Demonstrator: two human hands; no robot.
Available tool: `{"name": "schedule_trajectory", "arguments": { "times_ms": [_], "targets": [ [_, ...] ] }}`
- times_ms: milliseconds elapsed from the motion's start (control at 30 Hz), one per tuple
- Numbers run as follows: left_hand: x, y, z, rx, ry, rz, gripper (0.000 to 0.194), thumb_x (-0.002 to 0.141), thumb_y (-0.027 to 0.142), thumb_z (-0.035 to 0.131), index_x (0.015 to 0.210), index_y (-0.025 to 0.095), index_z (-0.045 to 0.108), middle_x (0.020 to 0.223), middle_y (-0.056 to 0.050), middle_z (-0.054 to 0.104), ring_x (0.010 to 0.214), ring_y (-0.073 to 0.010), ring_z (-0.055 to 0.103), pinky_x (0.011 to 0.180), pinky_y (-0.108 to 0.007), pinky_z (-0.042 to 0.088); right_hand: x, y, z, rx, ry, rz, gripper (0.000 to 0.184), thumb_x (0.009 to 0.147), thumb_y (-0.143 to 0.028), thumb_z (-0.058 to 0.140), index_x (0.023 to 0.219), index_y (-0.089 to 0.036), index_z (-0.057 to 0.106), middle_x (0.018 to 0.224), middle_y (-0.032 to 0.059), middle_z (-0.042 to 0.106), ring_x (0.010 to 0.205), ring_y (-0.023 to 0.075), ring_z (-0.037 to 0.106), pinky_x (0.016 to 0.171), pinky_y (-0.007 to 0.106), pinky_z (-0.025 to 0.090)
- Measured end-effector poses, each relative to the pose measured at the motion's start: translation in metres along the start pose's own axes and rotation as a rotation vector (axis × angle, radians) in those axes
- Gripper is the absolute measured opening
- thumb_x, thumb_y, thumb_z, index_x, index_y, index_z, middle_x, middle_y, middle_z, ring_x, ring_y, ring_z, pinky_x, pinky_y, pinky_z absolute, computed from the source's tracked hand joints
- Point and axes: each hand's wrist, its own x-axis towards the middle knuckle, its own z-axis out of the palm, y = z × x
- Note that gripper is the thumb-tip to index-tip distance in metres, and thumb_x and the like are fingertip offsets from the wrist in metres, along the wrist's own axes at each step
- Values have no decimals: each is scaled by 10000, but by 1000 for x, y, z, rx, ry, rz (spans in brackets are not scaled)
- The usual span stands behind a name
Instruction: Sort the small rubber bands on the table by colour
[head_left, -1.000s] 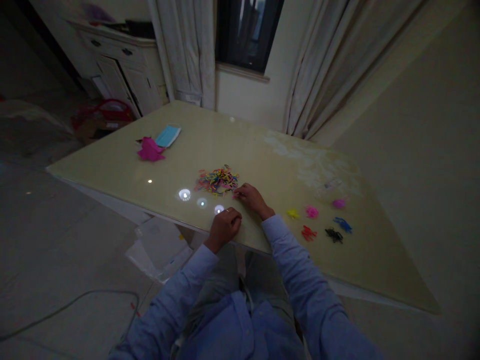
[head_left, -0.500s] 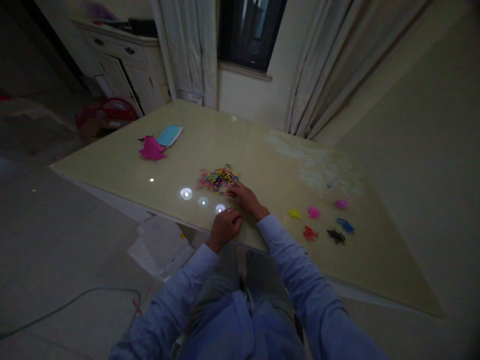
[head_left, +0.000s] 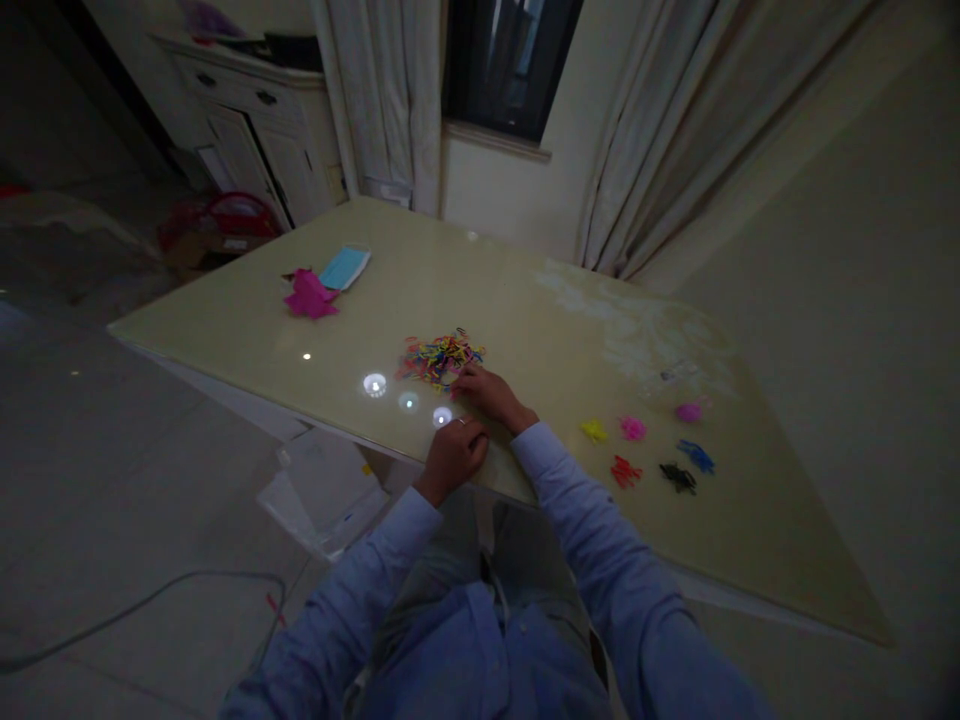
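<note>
A loose pile of small multicoloured rubber bands (head_left: 439,358) lies on the table in front of me. At its near right edge my right hand (head_left: 484,390) reaches in, palm down, fingers bent together with the tips among the bands. Whatever they pinch is too small to make out. My left hand (head_left: 456,455) rests closed at the table's front edge, just below the right one, with a ring on a finger. Off to the right are small sorted heaps: yellow bands (head_left: 594,430), pink bands (head_left: 632,428), red bands (head_left: 625,471), black bands (head_left: 678,477) and blue bands (head_left: 697,456).
Beyond the pink heap sits a purple-pink bundle (head_left: 688,412) near a clear plastic piece (head_left: 670,374). A blue face mask (head_left: 346,268) and crumpled magenta paper (head_left: 310,294) lie at the table's (head_left: 480,280) far left. Lamp reflections shine on its glossy top.
The view has shifted slightly, so the table sits a little further right. My right fingers stay at the pile's near edge with only a slight movement; my left hand rests in the same place.
</note>
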Motion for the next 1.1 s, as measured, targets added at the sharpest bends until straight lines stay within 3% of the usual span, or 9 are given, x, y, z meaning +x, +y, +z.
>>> {"name": "schedule_trajectory", "arguments": {
  "times_ms": [367, 600, 733, 867, 1000, 1100],
  "targets": [
    [-2, -2, 2, -9, 23, 15, 156, 828, 99, 509, 761, 190, 616, 749, -38, 623, 736, -173, 586, 700, -289, 440, 6, -7, 0, -225, -77, -46, 148, 972, -202, 509, 1063, -175, 622, 1104, 96, 598, 962, 175, 569, 776, 247, 442],
    [0, -1, 1, 2, 27, 30, 155, 821, 94, 505, 752, 180, 613, 747, -44, 633, 719, -169, 585, 686, -285, 436, -5, 4, 3, -101, 14, -35, 141, 957, -132, 463, 1041, -151, 574, 1128, 115, 577, 972, 183, 546, 801, 268, 443],
    [0, -1, 0, -10, 27, 37, 155, 817, 91, 501, 752, 179, 611, 746, -45, 629, 716, -167, 584, 688, -283, 438, -6, 11, 4, 125, 130, -2, 103, 907, -115, 465, 898, -169, 552, 1015, 95, 582, 924, 188, 521, 809, 286, 427],
    [0, 0, -1, -35, 32, 35, 158, 821, 86, 502, 757, 182, 610, 754, -42, 631, 719, -161, 584, 694, -276, 434, -8, 11, 4, 478, 244, 135, 127, 873, -209, 496, 749, -190, 486, 810, 26, 539, 780, 163, 475, 750, 283, 405],
    [0, 2, -2, -47, 21, 28, 157, 824, 85, 501, 760, 178, 610, 763, -43, 635, 724, -158, 586, 698, -273, 430, -19, 4, -2, 1009, 201, 310, 277, 844, -451, 564, 758, -207, 462, 652, -44, 415, 585, 116, 358, 555, 233, 313],
    [0, 2, -3, -40, 8, 23, 160, 832, 94, 496, 761, 173, 615, 756, -45, 633, 719, -162, 587, 689, -276, 429, -31, -9, -16, 1398, 173, 327, 404, 731, -522, 706, 775, -212, 450, 688, -48, 412, 562, 91, 329, 515, 209, 275]
  ]
}}
